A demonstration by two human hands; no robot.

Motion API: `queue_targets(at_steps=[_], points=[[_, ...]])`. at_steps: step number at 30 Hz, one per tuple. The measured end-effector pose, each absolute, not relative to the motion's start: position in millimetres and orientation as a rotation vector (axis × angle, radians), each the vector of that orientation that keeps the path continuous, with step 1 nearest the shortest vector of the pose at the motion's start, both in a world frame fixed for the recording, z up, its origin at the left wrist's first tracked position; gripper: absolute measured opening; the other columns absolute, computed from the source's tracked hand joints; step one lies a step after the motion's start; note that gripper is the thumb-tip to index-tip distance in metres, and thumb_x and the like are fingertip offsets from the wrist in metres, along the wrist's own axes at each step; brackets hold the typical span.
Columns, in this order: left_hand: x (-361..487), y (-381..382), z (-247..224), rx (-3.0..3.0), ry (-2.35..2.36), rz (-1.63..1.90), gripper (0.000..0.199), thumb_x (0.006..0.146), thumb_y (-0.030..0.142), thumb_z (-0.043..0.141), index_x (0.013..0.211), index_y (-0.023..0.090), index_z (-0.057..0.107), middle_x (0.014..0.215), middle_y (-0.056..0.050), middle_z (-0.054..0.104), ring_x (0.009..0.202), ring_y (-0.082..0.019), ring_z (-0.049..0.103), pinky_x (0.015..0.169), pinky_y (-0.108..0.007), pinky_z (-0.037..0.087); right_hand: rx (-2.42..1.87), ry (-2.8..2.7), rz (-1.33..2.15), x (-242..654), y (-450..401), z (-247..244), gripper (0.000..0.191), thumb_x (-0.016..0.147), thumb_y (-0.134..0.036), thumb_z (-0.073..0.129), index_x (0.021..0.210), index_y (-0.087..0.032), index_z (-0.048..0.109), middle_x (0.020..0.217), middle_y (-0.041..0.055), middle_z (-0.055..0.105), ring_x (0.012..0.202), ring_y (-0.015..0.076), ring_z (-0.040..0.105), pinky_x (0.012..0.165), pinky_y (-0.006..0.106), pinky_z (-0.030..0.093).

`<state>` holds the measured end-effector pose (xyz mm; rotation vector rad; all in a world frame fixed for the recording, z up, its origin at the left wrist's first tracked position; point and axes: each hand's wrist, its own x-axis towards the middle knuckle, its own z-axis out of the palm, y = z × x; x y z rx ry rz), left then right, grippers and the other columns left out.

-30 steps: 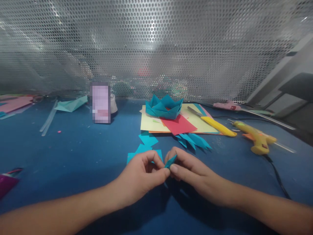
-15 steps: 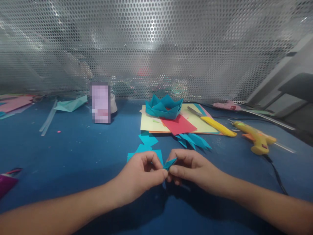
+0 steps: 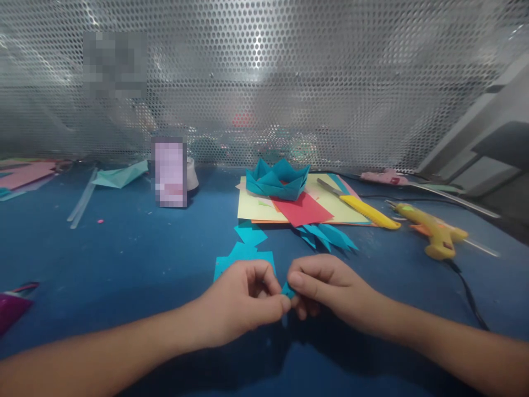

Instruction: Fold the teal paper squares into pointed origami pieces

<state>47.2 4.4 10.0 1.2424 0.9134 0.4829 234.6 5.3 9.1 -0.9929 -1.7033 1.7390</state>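
Between my two hands is a small folded piece of blue paper [image 3: 288,290], mostly covered by fingers. My left hand [image 3: 248,298] pinches its left end with thumb and forefinger. My right hand [image 3: 326,284] is closed on its other side, the thumb pressed on top. Just beyond my left hand lie flat blue paper squares [image 3: 243,252]. Several folded blue paper pieces [image 3: 326,237] lie past my right hand. Farther back, a blue folded-paper ring with pointed tips [image 3: 278,181] rests on stacked coloured sheets [image 3: 248,212].
A red paper [image 3: 303,209] and a yellow utility knife [image 3: 367,210] lie on the sheets. On the right is a yellow glue gun [image 3: 440,231] with its cord; behind it, a pink glue gun [image 3: 384,177]. A blurred phone [image 3: 169,173] stands at left, near clear glue sticks [image 3: 82,198].
The pointed tip of the blue paper no longer shows above my fingers. My right thumb has moved up over the paper, and both hands have shifted slightly right.
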Motion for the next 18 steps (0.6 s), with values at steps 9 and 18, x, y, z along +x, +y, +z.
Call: queue_targets(at_steps=[9,18], points=[[44.6,7.2,12.9,1.208,0.876,0.457,0.037,0.069,0.045,0.072,0.076,0.019,0.046,0.053,0.007,0.052,0.037,-0.005,0.042,0.033,-0.013,0.026,-0.913,-1.643,1.785,237.8,8.8,4.6,0.051,0.086,-0.063,0.048,0.07,-0.015,0.056,0.057,0.0004,0.057,0.048,0.0082,0.047,0.047,0.021,0.035],[46.0,3.8,12.2,1.217,0.816,0.429,0.024,0.07,0.029,0.07,0.072,0.017,0.049,0.053,0.008,0.052,0.038,-0.003,0.039,0.034,-0.012,0.032,-0.973,-1.743,1.765,234.5,5.0,9.0,0.045,0.082,-0.056,0.059,0.063,-0.016,0.053,0.054,-0.0029,0.05,0.047,0.0066,0.046,0.044,0.018,0.032]])
